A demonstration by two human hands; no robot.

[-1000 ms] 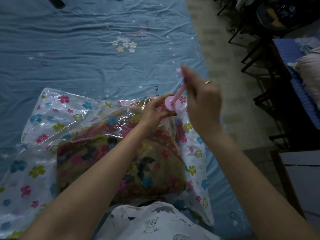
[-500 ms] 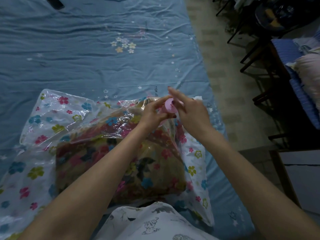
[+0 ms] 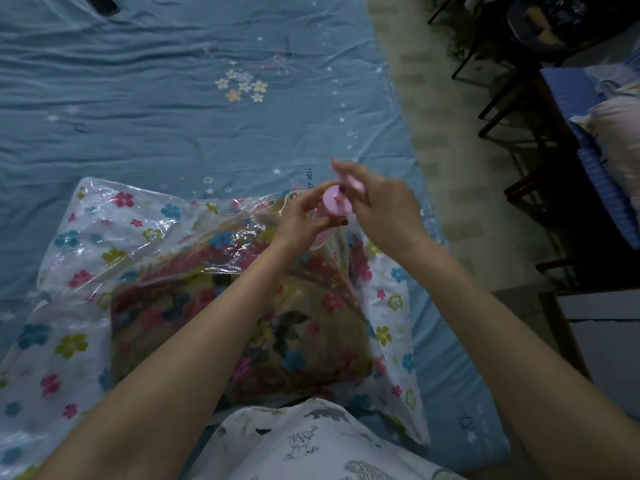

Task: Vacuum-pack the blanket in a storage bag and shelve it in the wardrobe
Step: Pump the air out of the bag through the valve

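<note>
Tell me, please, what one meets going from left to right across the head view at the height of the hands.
Storage bag → left hand → pink hand pump → right hand → blue bedsheet edge → tiled floor → dark chair legs.

The right hand (image 3: 384, 206) is smeared by motion at centre frame, so its grip on the pink pump handle (image 3: 353, 181) cannot be made out finger by finger. The pump (image 3: 334, 209) has its lower end hidden behind the left hand (image 3: 298, 220). Both forearms cover much of the blanket (image 3: 294, 327), and the storage bag (image 3: 104, 237) is cut off at the left and bottom edges. A dark object (image 3: 102, 3) at the upper left is cropped by the top edge and too small to identify. Furniture (image 3: 519, 64) at upper right is too dark to tell.
</note>
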